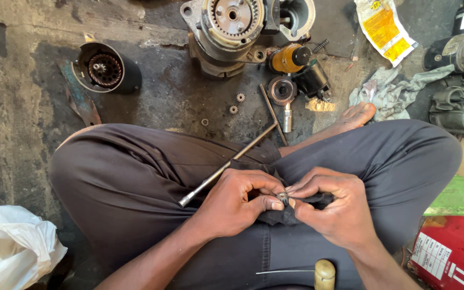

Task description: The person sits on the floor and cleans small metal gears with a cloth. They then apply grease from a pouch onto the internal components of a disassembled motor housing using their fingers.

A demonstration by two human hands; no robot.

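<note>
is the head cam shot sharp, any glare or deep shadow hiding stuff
Head view: mostly sharp and evenly daylit. A bright sun patch glares on the floor by the black part. The white bag is nearly blown out. The small metal piece between left hand and right hand is too shaded to identify.

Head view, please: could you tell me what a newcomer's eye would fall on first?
At centre, the left hand and right hand pinch a small metal part over a dark cloth in the lap. Above, a geared motor housing sits on the grimy floor, two tiny gears below it.
</note>
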